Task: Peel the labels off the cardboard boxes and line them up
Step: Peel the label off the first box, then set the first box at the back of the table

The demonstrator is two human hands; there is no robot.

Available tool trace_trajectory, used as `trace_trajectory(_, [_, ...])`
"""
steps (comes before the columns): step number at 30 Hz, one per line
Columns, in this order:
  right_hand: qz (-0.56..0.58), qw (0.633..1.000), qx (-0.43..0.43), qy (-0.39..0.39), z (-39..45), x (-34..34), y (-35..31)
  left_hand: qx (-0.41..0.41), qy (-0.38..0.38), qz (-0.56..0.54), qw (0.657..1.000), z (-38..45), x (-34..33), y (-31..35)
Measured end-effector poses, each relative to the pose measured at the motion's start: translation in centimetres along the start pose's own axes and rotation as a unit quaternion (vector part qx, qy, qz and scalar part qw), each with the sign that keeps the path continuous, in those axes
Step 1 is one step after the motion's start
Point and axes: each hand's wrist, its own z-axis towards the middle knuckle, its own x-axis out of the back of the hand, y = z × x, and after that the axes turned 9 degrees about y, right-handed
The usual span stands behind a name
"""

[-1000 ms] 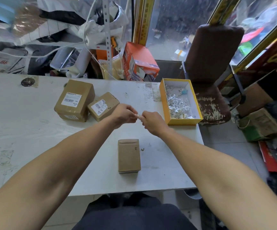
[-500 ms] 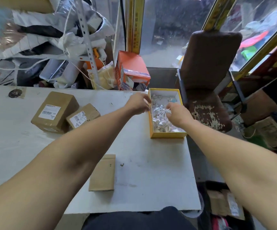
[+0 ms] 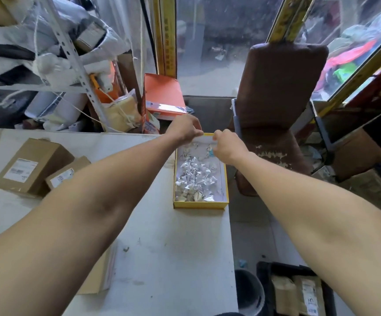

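Left hand (image 3: 185, 131) and right hand (image 3: 225, 145), fingers curled, seem to pinch a tiny sticky label over the yellow box (image 3: 199, 204); it might cling. Labelled boxes (image 3: 32, 165) wait middle left.

Crumpled labels (image 3: 195, 176) in tray (image 3: 199, 205) on table (image 3: 166, 258), two boxes (image 3: 32, 165) far left

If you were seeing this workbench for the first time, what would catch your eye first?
Two bare forearms reach to the table's far right edge, where the left hand and right hand meet over the shallow yellow cardboard tray heaped with crumpled white peeled labels. At left sit two brown cardboard boxes with white labels on.
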Motion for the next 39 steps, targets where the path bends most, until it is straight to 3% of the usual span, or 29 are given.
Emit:
trace_trajectory(8, [-0.003,1.0,0.006,-0.026,-0.8,-0.8,-0.3,0.015,-0.056,0.002,0.998,-1.6,0.2,-1.1])
trace_trajectory(16, [-0.007,0.999,0.006,-0.034,-5.1,-1.9,-5.3,-0.028,-0.1,0.154,0.983,-7.8,2.0,-6.2])
trace_trajectory(21, [0.013,1.0,0.004,-0.028,-10.2,-4.2,-11.9,-0.046,-0.128,0.239,0.961,-14.9,4.3,-12.7])
trace_trajectory(27, [-0.01,0.997,0.021,-0.076,-17.2,-8.9,-20.8,-0.009,-0.162,0.22,0.962,-25.2,7.7,-22.3])
trace_trajectory(31, [0.036,0.995,0.002,-0.096,-22.0,-12.9,-25.8,0.03,-0.181,0.173,0.968,-30.8,9.0,-27.4])
trace_trajectory(35, [0.082,0.988,-0.056,-0.117,-25.9,-15.6,-28.4,0.053,-0.197,0.116,0.972,-35.2,8.6,-29.5])
trace_trajectory(39, [0.149,0.972,-0.032,-0.181,-28.9,-16.4,-29.3,0.021,-0.213,0.062,0.975,-37.6,7.7,-30.1])
